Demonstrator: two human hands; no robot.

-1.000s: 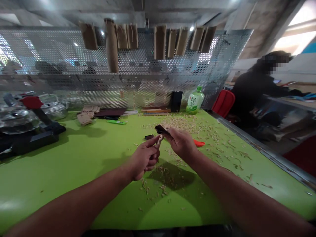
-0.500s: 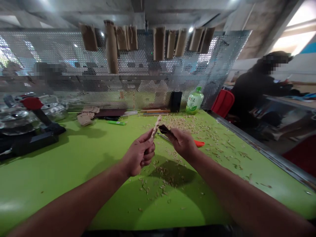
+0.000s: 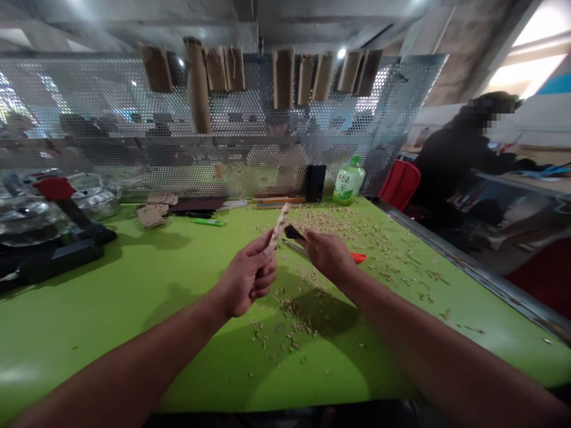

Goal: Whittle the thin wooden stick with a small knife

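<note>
plainly, a pale, notched wooden stick (image 3: 280,224) is gripped in the curled fingers of the left hand (image 3: 247,272), its upper end left bare and tilted upward above the green tabletop (image 3: 89,321). a dark, flat piece (image 3: 293,232) is pinched by the right hand (image 3: 330,254) just beside the stick; whether the two touch cannot be told. an orange item (image 3: 358,257) is partly hidden by the right hand. wood shavings (image 3: 328,220) are scattered around, near a green-capped bottle (image 3: 349,183).
</note>
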